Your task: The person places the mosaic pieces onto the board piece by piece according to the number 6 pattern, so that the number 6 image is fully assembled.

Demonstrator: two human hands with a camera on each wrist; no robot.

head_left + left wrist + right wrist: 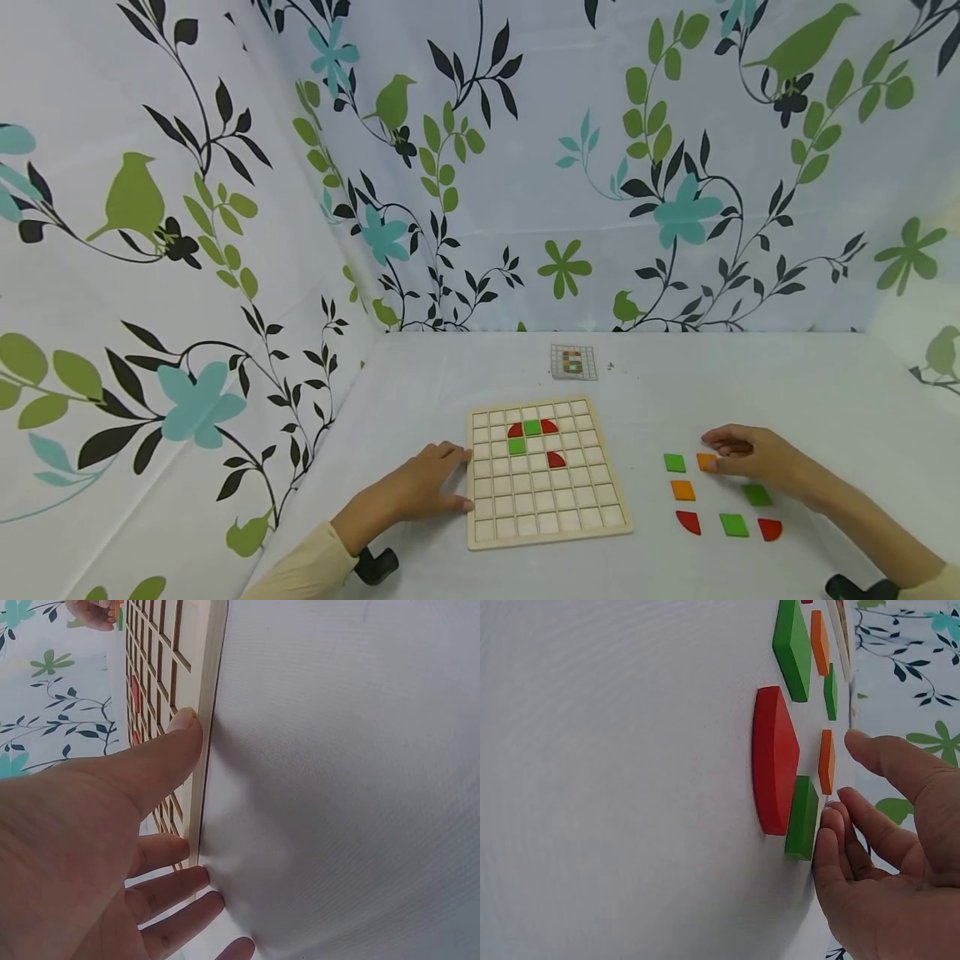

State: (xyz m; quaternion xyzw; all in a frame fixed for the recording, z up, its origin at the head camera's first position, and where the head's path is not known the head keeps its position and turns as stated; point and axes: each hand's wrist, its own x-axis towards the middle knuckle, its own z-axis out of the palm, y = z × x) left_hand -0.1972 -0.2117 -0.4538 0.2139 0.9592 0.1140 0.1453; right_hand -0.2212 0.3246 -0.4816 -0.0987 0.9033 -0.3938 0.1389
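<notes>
My left hand (423,485) rests at the left edge of a wooden grid board (510,537); thumb and fingertips touch its rim, fingers spread. Red quarter-round tiles (556,459) and green square tiles (517,446) lie in some of the board's cells. On the right, my right hand (761,460) hovers low over an orange square tile (703,462). In the right wrist view, the thumb and index finger stand apart near that orange tile (826,762), which lies flat on the table. The other fingers are loosely bent.
Around the right hand lie loose tiles: green squares (734,525), another orange square (682,490) and red quarter-rounds (688,522). Behind the board is a small card (573,362) printed with a coloured grid pattern. A patterned curtain (480,208) hangs at the table's back and left.
</notes>
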